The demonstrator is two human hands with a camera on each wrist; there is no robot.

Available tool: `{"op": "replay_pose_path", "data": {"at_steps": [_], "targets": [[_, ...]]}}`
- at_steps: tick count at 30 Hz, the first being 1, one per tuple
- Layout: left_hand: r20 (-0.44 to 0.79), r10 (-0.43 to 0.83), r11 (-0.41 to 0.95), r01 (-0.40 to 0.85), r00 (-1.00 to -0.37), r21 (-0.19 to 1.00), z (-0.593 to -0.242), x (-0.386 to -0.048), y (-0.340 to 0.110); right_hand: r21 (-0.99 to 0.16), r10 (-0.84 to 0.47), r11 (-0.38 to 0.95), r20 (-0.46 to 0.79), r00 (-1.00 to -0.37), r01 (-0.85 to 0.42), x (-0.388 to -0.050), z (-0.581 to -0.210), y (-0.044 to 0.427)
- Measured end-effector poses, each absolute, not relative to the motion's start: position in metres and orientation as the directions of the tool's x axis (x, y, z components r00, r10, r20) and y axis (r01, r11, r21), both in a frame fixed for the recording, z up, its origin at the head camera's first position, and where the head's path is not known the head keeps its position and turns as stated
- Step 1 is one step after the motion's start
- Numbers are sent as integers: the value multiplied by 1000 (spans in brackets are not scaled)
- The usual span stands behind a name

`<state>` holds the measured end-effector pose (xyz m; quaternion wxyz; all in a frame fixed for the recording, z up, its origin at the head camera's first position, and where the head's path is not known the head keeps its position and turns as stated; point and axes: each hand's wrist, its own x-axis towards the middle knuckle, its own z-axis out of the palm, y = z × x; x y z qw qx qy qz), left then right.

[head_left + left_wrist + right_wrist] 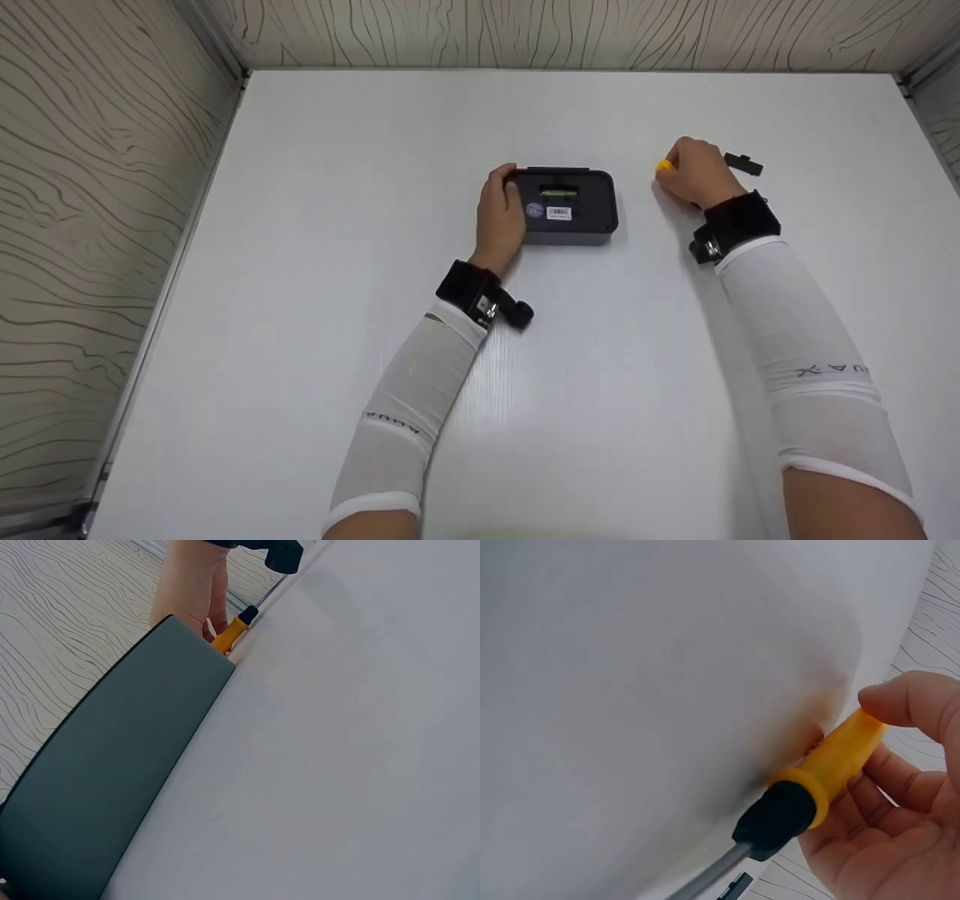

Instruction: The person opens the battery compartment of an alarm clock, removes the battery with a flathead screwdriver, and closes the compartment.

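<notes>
While our left hand [500, 219] grips the box [596, 206] by its left side, our right hand [697, 174] pinches the screwdriver [840, 757] by its yellow handle.

The box lies flat past the middle of the table [315, 225], toward its far edge, with the slot [559, 192] facing up and something green inside. The screwdriver is to the box's right, and the black piece [744, 164] lies nearer the table's far right corner. To do this well, we think we should hold the box still, hold the handle snugly, point the metal rod [712, 871] away from our left hand, and go gently near the slot.
</notes>
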<state>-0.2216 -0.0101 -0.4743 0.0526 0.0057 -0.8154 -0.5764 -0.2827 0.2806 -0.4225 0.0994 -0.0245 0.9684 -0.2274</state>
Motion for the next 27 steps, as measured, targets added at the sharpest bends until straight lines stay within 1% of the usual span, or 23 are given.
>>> {"op": "replay_pose_path", "data": {"at_steps": [8,14,19,27], "targets": [[79,-70,334,51,-994,941,-474,-222,-10,-458,-63,889,-172,-983,23,-281,-422,279],[74,-62,345,48,-995,937,-474,-221,-10,-509,-42,859,-195,-980,64,-279,-422,279],[68,-60,353,43,-996,935,-473,-220,-9,-526,-38,847,-205,-978,78,-278,-422,280],[80,-65,340,54,-995,939,-474,-221,-10,-513,-51,858,-124,-991,20,-276,-416,277]]}}
